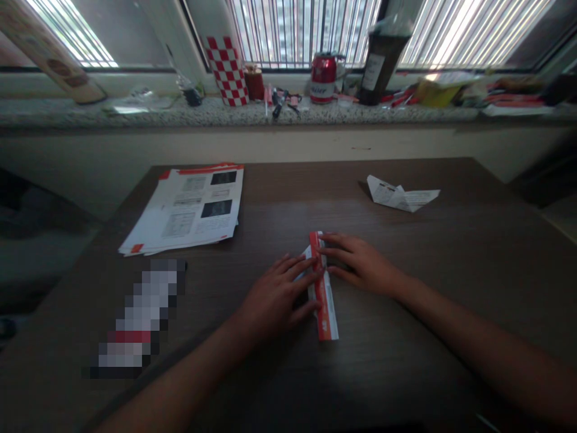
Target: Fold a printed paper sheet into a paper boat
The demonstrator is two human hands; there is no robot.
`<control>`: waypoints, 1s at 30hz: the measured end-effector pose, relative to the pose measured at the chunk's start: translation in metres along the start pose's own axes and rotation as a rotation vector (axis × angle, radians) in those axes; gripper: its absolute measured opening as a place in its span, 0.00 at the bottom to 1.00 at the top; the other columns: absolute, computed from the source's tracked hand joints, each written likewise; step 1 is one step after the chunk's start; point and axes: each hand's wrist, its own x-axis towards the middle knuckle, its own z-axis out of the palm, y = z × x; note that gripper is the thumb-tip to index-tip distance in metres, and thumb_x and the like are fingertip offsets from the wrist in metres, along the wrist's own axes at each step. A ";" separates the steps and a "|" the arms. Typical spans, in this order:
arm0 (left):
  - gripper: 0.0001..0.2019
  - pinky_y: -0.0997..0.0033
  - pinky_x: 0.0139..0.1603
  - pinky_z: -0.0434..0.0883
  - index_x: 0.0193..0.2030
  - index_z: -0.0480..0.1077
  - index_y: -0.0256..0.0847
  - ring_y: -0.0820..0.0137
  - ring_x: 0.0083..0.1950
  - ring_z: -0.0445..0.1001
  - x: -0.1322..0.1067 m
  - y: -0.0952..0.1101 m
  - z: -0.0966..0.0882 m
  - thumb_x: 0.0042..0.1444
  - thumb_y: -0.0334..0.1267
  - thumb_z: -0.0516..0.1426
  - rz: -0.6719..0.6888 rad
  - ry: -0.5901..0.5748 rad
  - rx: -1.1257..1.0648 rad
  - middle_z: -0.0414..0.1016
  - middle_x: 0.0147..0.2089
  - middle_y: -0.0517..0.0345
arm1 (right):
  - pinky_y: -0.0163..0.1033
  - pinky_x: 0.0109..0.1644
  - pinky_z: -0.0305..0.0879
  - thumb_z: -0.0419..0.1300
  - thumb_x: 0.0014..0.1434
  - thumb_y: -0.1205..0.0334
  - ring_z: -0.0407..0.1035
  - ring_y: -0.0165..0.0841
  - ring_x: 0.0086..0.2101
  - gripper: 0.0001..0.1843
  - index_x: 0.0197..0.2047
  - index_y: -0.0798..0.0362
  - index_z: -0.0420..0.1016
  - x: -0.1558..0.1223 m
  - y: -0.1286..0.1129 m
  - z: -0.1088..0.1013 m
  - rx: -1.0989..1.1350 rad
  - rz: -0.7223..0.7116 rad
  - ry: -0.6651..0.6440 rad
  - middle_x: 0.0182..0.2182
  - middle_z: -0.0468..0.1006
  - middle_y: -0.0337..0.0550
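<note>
A narrow folded sheet of paper (328, 316), red and white with printing, lies on the dark wooden table (279, 204). Its long side runs away from me, and a white flap shows at its left edge. My left hand (282, 294) rests on the paper from the left, its fingers spread across the red strip. From the other side, my right hand (367, 264) touches the paper's upper right edge with outstretched fingertips. Neither hand is closed round it. Part of the paper is hidden under the left fingers.
A stack of printed sheets (202, 210) lies at the table's back left, with a blurred-out rectangular object (139, 319) nearer me. At the back right sits a folded paper boat (401, 197). On the granite windowsill (157, 117) stand a red can (323, 78) and a dark bottle (383, 66).
</note>
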 end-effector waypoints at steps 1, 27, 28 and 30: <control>0.30 0.44 0.78 0.55 0.75 0.61 0.53 0.55 0.78 0.58 0.000 0.000 0.000 0.69 0.51 0.60 0.009 0.007 -0.001 0.58 0.79 0.56 | 0.61 0.68 0.66 0.57 0.74 0.56 0.64 0.46 0.67 0.22 0.68 0.46 0.70 -0.002 -0.002 -0.002 0.006 -0.010 0.009 0.70 0.68 0.52; 0.23 0.45 0.74 0.62 0.68 0.67 0.51 0.54 0.71 0.66 0.004 0.001 0.009 0.70 0.50 0.60 0.006 0.128 -0.056 0.66 0.74 0.56 | 0.57 0.71 0.62 0.59 0.73 0.54 0.61 0.44 0.69 0.29 0.74 0.46 0.63 -0.038 -0.041 -0.017 -0.018 -0.200 -0.203 0.71 0.67 0.50; 0.23 0.45 0.73 0.62 0.69 0.67 0.51 0.54 0.71 0.66 0.004 0.000 0.009 0.69 0.50 0.61 0.005 0.129 -0.054 0.66 0.74 0.56 | 0.57 0.71 0.61 0.59 0.73 0.55 0.60 0.44 0.70 0.30 0.75 0.45 0.62 -0.039 -0.041 -0.019 -0.006 -0.201 -0.208 0.71 0.66 0.50; 0.24 0.44 0.73 0.63 0.69 0.67 0.51 0.53 0.71 0.65 0.004 0.000 0.009 0.69 0.49 0.61 0.001 0.127 -0.049 0.65 0.74 0.56 | 0.57 0.71 0.61 0.61 0.72 0.55 0.60 0.44 0.70 0.31 0.74 0.43 0.63 -0.041 -0.041 -0.021 0.020 -0.203 -0.213 0.72 0.66 0.50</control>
